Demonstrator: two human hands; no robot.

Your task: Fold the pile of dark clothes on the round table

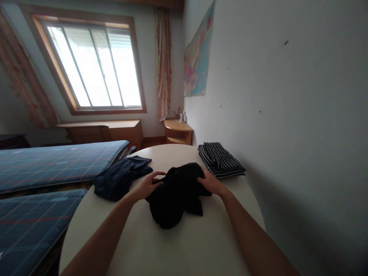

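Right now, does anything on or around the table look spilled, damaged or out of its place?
No spill shows. On the wall, a few small dark marks stand out against the pale surface; I cannot tell whether they are damage. On the table, the navy cloth lies rumpled, unlike the folded striped cloth.

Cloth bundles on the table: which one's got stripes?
The folded bundle on the right: black with white stripes. The black bundle in the middle and the dark blue bundle on the left look plain.
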